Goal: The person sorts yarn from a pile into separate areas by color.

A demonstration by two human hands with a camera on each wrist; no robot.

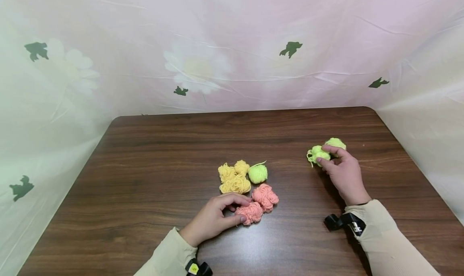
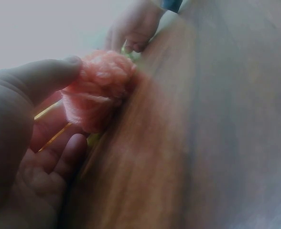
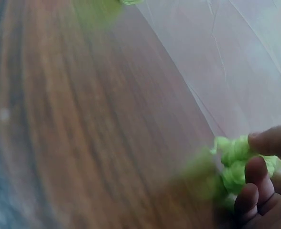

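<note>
Thumb and fingers of my left hand (image 1: 214,216) grip a coral-pink yarn ball (image 1: 251,212) near the front middle of the table. A second pink yarn ball (image 1: 266,197) sits right beside it. On the right, my right hand (image 1: 344,175) pinches a lime-green yarn ball (image 1: 317,153) with a few loose loops at its side. Another green yarn ball (image 1: 336,142) lies just behind, partly covered by the fingers. In the left wrist view the gripped pink ball (image 2: 100,86) sits between thumb and fingers; the right wrist view shows the pinched green ball (image 3: 236,167) at the fingertips.
Several yellow yarn balls (image 1: 235,184) cluster behind the pink ones. A single green yarn ball (image 1: 258,174) with a loose strand touches that cluster's right side. The dark wooden table (image 1: 152,187) is bordered by a pale floral cloth (image 1: 235,66) at the back and sides.
</note>
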